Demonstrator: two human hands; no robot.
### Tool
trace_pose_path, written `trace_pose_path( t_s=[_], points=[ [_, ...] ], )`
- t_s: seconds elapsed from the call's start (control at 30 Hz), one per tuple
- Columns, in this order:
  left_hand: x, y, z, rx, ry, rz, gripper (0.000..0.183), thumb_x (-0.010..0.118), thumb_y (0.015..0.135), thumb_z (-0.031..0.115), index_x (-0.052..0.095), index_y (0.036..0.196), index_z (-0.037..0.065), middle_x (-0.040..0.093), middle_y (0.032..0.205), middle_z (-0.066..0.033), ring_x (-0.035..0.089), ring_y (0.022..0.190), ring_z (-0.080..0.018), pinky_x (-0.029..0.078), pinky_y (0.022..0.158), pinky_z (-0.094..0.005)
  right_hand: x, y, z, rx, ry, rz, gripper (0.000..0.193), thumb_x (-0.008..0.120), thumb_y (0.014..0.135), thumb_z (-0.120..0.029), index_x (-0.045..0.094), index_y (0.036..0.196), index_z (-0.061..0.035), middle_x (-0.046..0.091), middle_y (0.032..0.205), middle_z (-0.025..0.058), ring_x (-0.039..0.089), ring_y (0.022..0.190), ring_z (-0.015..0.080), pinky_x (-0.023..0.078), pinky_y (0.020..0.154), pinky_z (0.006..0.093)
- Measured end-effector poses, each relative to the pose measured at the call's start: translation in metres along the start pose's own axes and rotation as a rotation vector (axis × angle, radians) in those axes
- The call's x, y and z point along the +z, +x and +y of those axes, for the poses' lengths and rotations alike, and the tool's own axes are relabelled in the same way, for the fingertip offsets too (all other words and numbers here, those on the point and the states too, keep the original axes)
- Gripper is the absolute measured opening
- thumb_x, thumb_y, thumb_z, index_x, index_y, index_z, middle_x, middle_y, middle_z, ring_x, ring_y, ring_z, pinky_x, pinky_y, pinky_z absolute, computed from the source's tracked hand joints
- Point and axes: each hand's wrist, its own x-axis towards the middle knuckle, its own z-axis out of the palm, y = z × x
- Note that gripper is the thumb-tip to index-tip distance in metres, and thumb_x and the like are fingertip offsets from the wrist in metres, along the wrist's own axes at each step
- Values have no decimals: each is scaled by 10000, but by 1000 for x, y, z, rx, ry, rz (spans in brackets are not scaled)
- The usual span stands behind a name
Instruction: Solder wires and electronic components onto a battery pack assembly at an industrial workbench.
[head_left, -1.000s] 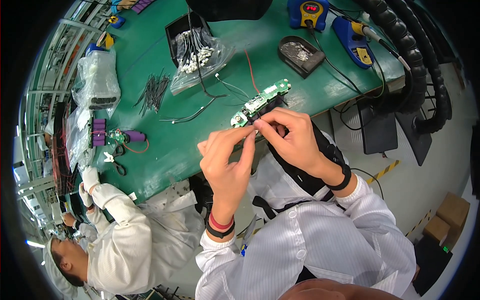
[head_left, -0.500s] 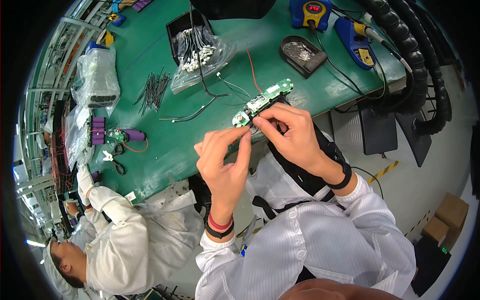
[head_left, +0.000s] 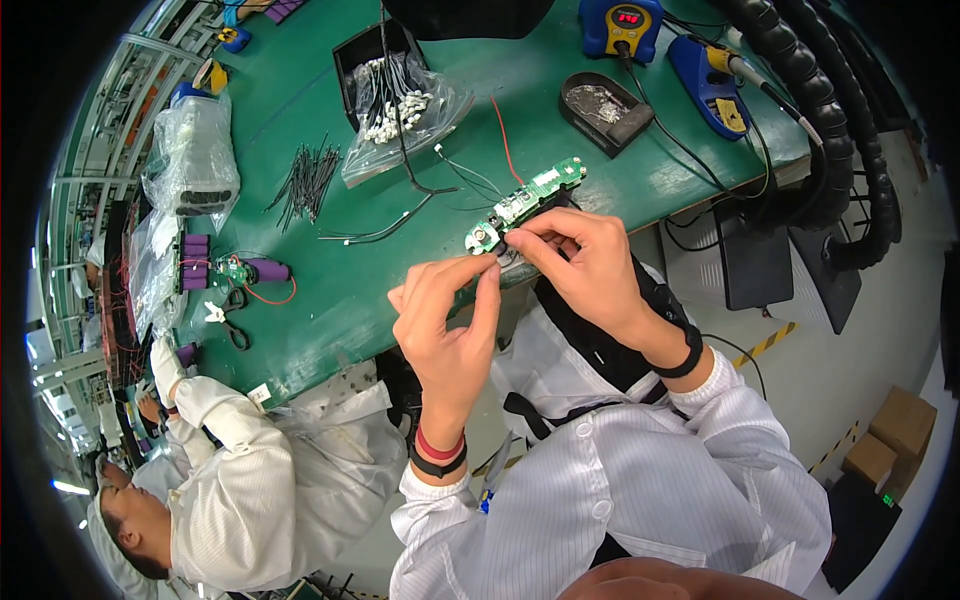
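Right hand [head_left: 585, 262] pinches the near end of the green circuit board [head_left: 524, 204], fingers closed on it. Left hand [head_left: 445, 318] meets it, thumb and forefinger closed at the same end; the pinched item is too small to tell. The board overhangs the green bench's [head_left: 330, 300] near edge; bare mat lies left of it, loose wires [head_left: 400, 215] behind.

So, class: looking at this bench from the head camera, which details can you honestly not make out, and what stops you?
- What the left hand and right hand pinch at the green circuit board: hidden by the fingertips, too small.
- The board's near end: covered by the right hand's fingers.
- Contents of the clear bag: blurred by glare and fisheye bend.
- The co-worker's gloved hand: what it touches is hidden at the table edge.
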Motion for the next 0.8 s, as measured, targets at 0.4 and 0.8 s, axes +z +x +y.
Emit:
trace_pose_path(
  t_s=[0.4,0.8],
  points=[
    [-24,29,-32,-66,12,118,129,721,895,-14,733,1020,15,740,972,-79,674,887,-195,459,866,-311,-9,-4,-6,27,7,-8,157,806,885,-102,752,949,30,667,720,3,511,596,31,358,530,211],
    [-16,83,-66,325,463,-293,222,711,906,90,735,1125,59,692,1200,-48,557,1299,-286,367,1121,-484,-49,-11,-27,-163,-35,193,87,726,934,-46,706,887,24,594,665,-8,463,582,35,320,521,224]
  ],
)
